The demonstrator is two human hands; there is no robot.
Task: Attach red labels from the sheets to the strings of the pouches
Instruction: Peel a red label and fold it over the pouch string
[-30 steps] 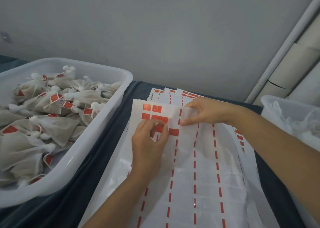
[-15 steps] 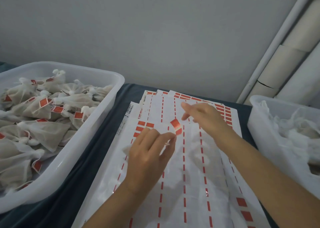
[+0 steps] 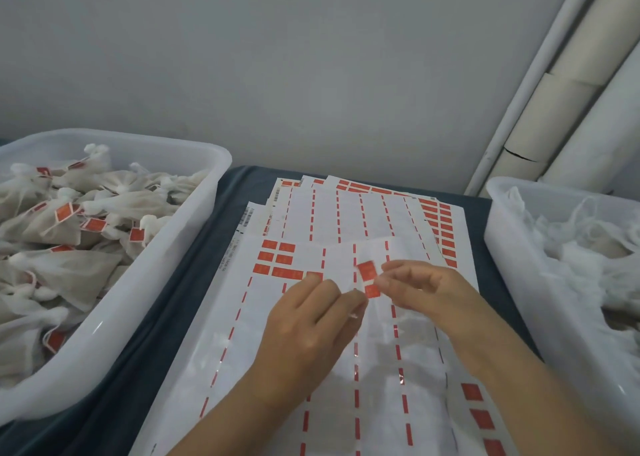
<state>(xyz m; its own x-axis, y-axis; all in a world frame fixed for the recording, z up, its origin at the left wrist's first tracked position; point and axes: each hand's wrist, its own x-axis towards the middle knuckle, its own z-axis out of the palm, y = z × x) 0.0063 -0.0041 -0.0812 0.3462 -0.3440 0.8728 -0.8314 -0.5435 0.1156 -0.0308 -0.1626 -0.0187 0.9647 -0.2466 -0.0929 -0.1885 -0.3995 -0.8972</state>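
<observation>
The red label (image 3: 369, 280) is a small rectangular sticker, bright red with a pale band across its middle where it bends or catches light; it is peeled free and sits above the top label sheet (image 3: 346, 369), a white backing sheet marked with red dashed columns and a few unpeeled red labels near its upper left corner. My left hand (image 3: 308, 331) comes in from the lower centre, back of the hand upward, fingers curled, with thumb and forefinger pinching the lower end of the label. My right hand (image 3: 420, 291) reaches in from the lower right, forearm crossing the sheet, fingers loosely bent, its fingertips closed on the label's upper right edge. The label's long axis runs roughly up and down in the view, its upper end pointing away from me toward the wall and tilted slightly left. Further sheets (image 3: 381, 206) fan out beneath the top one on the dark cloth (image 3: 194, 282). A white tub (image 3: 166, 258) at left holds pouches (image 3: 62, 227) with red labels on their strings; a second white tub (image 3: 509, 247) at right holds white stringy material.
</observation>
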